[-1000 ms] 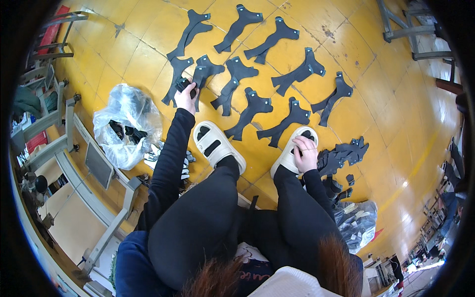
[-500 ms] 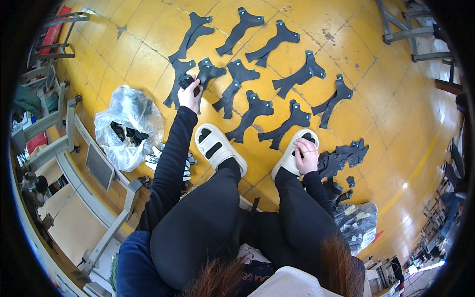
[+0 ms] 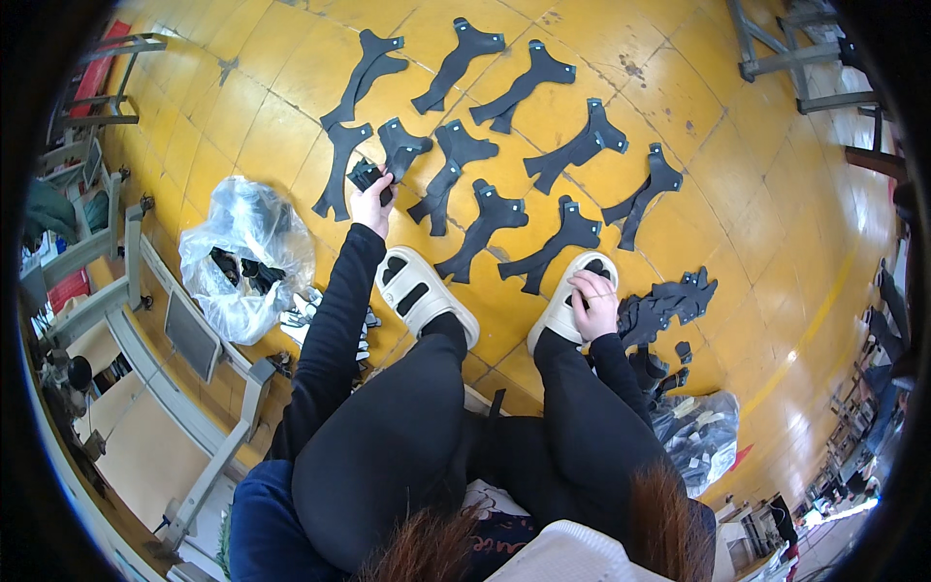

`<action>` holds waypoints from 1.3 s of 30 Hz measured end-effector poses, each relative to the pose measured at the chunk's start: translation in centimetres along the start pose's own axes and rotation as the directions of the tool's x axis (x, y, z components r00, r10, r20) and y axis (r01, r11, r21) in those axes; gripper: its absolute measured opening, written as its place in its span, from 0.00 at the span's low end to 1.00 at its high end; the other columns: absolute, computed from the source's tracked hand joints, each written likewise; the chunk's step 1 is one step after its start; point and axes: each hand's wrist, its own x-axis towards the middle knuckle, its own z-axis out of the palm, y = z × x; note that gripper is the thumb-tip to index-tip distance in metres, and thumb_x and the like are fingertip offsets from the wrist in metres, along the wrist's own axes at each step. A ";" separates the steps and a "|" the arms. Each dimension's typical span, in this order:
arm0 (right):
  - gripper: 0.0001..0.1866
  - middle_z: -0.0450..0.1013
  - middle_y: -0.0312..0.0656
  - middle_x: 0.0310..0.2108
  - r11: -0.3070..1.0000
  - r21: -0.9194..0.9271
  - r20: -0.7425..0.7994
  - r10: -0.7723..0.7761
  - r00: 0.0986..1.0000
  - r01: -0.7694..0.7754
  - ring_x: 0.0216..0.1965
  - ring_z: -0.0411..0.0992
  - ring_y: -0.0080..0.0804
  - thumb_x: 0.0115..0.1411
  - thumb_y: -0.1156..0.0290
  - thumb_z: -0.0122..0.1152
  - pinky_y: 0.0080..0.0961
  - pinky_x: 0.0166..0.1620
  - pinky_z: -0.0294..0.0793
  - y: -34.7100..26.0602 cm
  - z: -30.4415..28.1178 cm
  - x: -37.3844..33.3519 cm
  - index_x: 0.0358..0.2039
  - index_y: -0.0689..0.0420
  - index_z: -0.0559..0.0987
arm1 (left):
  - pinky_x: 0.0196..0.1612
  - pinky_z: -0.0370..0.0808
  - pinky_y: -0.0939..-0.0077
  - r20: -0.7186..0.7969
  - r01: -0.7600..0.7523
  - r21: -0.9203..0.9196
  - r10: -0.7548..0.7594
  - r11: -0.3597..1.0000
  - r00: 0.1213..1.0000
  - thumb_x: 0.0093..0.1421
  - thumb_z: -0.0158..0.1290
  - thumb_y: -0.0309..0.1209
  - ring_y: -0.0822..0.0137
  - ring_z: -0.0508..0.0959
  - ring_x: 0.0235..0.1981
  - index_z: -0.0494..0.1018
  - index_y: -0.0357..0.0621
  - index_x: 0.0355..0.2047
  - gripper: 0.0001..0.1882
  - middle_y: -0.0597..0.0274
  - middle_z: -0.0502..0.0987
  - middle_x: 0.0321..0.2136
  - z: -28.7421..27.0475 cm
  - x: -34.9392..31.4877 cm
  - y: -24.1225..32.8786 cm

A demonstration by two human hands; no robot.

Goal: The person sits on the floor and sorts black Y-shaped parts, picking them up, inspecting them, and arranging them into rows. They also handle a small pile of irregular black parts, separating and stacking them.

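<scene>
My left hand (image 3: 371, 208) is closed around a small stack of black folded fabric pieces (image 3: 365, 177). It is over the left end of the laid-out rows, beside a Y-shaped black fabric piece (image 3: 405, 144) that it partly hides. Another such piece (image 3: 345, 165) lies just to its left. Several more Y-shaped black pieces (image 3: 493, 218) are spread flat on the yellow floor, most with a small pale tag near one end. My right hand (image 3: 595, 307) rests on the cream sandal (image 3: 560, 308) of my right foot, fingers bent; whether it holds anything is hidden.
A clear plastic bag (image 3: 242, 257) with black items stands at left, white-and-black pieces (image 3: 303, 315) beside it. Right of my foot lies a heap of black pieces (image 3: 669, 306), with another filled plastic bag (image 3: 700, 441) nearer me. Metal machine frames (image 3: 145, 339) line the left edge.
My left hand has turned and drawn slightly nearer me, still gripping the black stack. My right hand stays on the sandal. The whole view has shifted a little.
</scene>
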 end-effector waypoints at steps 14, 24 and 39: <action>0.10 0.75 0.39 0.39 1.000 -0.014 0.021 -0.014 1.000 0.014 0.42 0.73 0.40 0.50 0.77 0.59 0.35 0.48 0.68 -0.2 -0.2 0.2 0.35 0.53 0.78 | 0.40 0.76 0.71 0.231 0.027 0.019 -0.031 0.999 0.972 0.56 0.57 0.21 0.68 0.75 0.37 0.72 0.44 0.41 0.12 0.63 0.74 0.35 11.6 8.5 3.0; 0.11 0.75 0.39 0.39 1.000 -0.010 0.008 -0.020 1.000 0.020 0.41 0.73 0.39 0.49 0.77 0.59 0.35 0.48 0.68 0.1 -0.2 0.1 0.35 0.53 0.78 | 0.59 0.68 0.64 0.670 0.299 -0.125 -0.141 0.946 0.729 0.68 0.43 0.34 0.57 0.67 0.58 0.57 0.36 0.60 0.23 0.50 0.64 0.58 8.4 2.5 4.5; 0.11 0.75 0.38 0.39 1.000 0.001 0.016 -0.017 1.000 0.017 0.41 0.73 0.39 0.50 0.77 0.59 0.35 0.48 0.68 -0.2 -0.3 0.3 0.35 0.53 0.78 | 0.53 0.74 0.58 0.633 0.214 -0.012 -0.158 0.977 0.758 0.65 0.49 0.29 0.58 0.73 0.52 0.64 0.35 0.53 0.18 0.49 0.70 0.52 8.8 -1.9 2.4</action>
